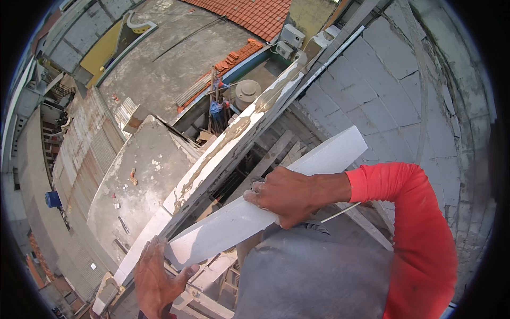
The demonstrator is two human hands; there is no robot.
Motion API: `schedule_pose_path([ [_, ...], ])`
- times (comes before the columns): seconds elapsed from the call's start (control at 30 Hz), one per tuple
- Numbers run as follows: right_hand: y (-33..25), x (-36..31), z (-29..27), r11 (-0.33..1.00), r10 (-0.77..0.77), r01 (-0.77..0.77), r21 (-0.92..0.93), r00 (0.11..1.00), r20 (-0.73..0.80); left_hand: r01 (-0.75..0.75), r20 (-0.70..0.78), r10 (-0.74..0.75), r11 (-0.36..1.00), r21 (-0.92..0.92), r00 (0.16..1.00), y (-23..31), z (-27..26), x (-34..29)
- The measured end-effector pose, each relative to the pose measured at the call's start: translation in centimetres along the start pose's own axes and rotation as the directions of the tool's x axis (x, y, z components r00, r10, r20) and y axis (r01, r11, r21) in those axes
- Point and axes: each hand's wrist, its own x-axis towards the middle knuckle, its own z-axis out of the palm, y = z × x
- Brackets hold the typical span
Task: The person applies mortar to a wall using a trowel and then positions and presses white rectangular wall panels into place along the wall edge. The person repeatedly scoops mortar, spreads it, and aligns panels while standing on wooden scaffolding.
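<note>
A long, pale lightweight concrete block (332, 151) lies slanted in front of my body, its far end up to the right. My right hand (289, 195), in a red sleeve, is closed over the block's middle edge, with knuckles up. At the lower left end, my left hand (156, 279) cups the block, thumb along its lower corner and fingers at its end. The left palm side is hidden. Just beyond the block runs a narrow block wall (143, 254), with a strip of grey mortar (215, 154) along part of its top.
A finished wall of grey blocks (372, 90) rises at right. Wooden scaffold timbers (210, 303) stand below me. Past the wall's edge, far down, are a concrete roof (143, 181), corrugated sheets (87, 143), a water tank (247, 93) and orange roof tiles (249, 16).
</note>
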Motion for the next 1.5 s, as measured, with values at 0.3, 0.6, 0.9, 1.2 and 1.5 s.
schedule_pose_path([
  [0.3,-4.6,0.0,-15.9,0.923,-0.176,0.109,-0.370,0.973,-0.152,-0.115,-0.446,0.038,0.982,-0.147,0.894,1.0,-4.8,-2.0],
  [0.6,5.8,7.5,-19.2,0.837,-0.179,-0.006,-0.547,0.942,-0.284,-0.161,-0.615,-0.044,0.948,-0.274,0.788,-0.5,-2.2,12.0],
  [0.9,20.4,9.4,-11.7,0.895,0.037,-0.105,-0.434,0.986,-0.163,-0.191,-0.518,-0.022,0.916,-0.354,0.855,4.7,7.5,23.0],
  [1.2,25.5,7.5,-8.1,0.894,0.102,-0.164,-0.418,0.981,-0.167,-0.168,-0.452,0.005,0.932,-0.321,0.892,8.5,9.8,26.9],
  [1.5,29.2,6.1,-6.7,0.895,0.116,-0.173,-0.412,0.981,-0.158,-0.184,-0.418,0.034,0.928,-0.323,0.908,11.4,10.3,29.4],
])
